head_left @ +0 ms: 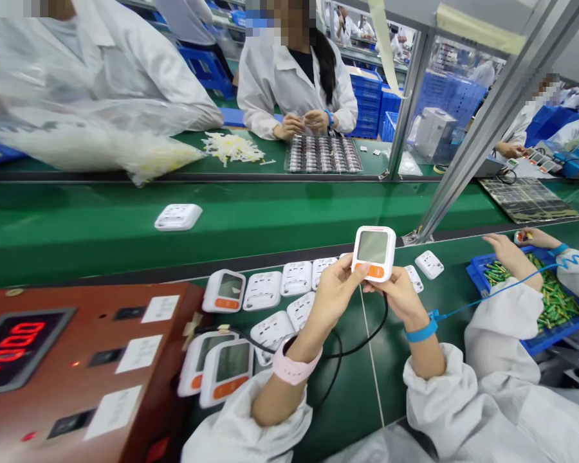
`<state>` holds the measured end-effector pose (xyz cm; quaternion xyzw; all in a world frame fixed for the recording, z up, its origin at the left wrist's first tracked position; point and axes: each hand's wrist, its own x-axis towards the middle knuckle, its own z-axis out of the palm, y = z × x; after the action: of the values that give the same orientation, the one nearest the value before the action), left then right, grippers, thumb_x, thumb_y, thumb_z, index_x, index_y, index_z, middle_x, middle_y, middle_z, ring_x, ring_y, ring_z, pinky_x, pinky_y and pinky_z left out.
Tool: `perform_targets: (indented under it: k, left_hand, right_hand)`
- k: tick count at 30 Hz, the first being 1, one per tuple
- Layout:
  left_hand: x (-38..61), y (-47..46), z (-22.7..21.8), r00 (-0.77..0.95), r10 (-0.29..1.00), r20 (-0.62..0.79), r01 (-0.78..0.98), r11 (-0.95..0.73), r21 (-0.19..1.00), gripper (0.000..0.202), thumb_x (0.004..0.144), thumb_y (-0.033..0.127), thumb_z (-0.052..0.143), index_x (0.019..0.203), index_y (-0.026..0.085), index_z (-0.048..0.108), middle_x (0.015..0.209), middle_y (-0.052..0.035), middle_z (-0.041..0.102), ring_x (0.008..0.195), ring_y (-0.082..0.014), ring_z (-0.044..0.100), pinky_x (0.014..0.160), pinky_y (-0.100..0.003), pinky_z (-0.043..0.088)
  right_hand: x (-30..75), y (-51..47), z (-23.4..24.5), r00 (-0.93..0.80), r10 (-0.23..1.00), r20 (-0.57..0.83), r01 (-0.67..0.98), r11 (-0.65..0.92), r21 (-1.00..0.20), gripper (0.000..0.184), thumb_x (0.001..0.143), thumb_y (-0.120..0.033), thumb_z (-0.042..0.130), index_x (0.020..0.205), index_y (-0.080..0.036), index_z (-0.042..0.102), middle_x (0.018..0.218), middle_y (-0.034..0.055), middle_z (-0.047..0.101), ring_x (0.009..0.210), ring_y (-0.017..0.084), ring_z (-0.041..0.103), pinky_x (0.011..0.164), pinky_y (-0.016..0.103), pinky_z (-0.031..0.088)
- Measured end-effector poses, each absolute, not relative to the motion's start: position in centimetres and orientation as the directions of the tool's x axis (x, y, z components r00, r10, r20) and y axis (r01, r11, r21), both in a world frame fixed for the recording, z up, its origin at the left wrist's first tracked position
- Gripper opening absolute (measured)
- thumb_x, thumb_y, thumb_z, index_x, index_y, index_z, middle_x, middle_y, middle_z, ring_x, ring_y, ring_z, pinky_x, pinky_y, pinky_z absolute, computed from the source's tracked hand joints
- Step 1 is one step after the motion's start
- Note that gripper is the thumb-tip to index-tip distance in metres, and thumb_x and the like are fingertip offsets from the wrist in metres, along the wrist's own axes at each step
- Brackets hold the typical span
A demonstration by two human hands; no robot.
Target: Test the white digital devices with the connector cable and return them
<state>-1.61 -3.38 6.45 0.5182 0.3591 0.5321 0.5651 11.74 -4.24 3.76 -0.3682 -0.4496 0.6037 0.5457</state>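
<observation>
- From my remote view, nearest me on the table (352,392), two white units with orange strips (226,373) overlap beside a reddish-brown box (87,302) with a lit red display (19,347).
- My left hand (335,289), a pink band (296,368) at its wrist, holds the white device (374,254) by its left side, thumb over the orange strip.
- My right hand (405,296), blue strap (421,329) on the wrist, meets the device's lower edge — its fingertips are partly hidden, so I cannot tell how firmly they close.
- The device is raised above the table, screen facing me; a black cable (385,321) loops up toward the right hand.
- Behind my left hand I see white units lying back-up (263,290), with one face-up unit (224,291) at the row's left end.
- To my right, a co-worker's hand (514,257) is over a blue tray (477,276) of green cylinders (560,292).
- Further off, one white unit (178,217) lies on the green belt (101,209).
- Across it, a person in a white coat (289,90) works behind a filled clear tray (323,154) — white pieces (234,148) are heaped beside it.
</observation>
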Motion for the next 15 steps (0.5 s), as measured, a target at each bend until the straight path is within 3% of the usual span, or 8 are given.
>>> perform_targets:
  k: [4,7,10,15]
  left_hand:
    - [-1.2,-3.6,6.4,0.099,0.984,0.151,-0.203,-0.129,0.971,0.049,0.070,0.052,0.072,0.098,0.012,0.065,0.095,-0.0083,0.068,0.088,-0.0180,0.063,0.080,-0.026,0.050]
    - [-0.7,-3.8,6.2,0.035,0.989,0.142,-0.210,-0.131,0.969,0.047,0.068,0.045,0.075,0.099,0.013,0.063,0.097,-0.0081,0.068,0.088,-0.0175,0.064,0.082,-0.027,0.051]
    - [-0.1,-3.8,5.8,0.012,0.991,0.133,-0.214,-0.127,0.969,0.044,0.068,0.042,0.074,0.098,0.013,0.061,0.097,-0.0080,0.068,0.090,-0.0171,0.064,0.082,-0.027,0.052]
    - [0.1,-3.7,5.3,0.090,0.991,0.096,-0.202,-0.076,0.976,0.042,0.068,0.038,0.075,0.098,0.013,0.059,0.099,-0.0089,0.067,0.093,-0.0190,0.065,0.084,-0.029,0.053]
  right_hand:
    - [12.1,-4.3,3.4,-0.068,0.981,0.181,-0.071,0.177,-0.982,0.035,0.072,-0.037,0.074,0.100,-0.016,0.071,0.097,0.0062,0.071,0.088,0.019,0.067,0.085,0.033,0.054]
    - [12.2,-4.5,2.9,-0.041,0.938,0.344,0.095,0.347,-0.933,0.040,0.076,-0.038,0.071,0.111,-0.019,0.067,0.109,0.0062,0.068,0.102,0.019,0.063,0.094,0.034,0.050]
    - [11.6,-4.6,2.2,0.033,0.917,0.398,0.042,0.396,-0.917,0.039,0.080,-0.045,0.065,0.110,-0.019,0.066,0.109,0.0072,0.066,0.103,0.020,0.062,0.094,0.033,0.049]
    - [11.0,-4.8,1.3,0.221,0.931,0.289,-0.045,0.306,-0.951,0.035,0.084,-0.046,0.060,0.101,-0.016,0.067,0.097,0.0068,0.068,0.091,0.018,0.064,0.084,0.030,0.051]
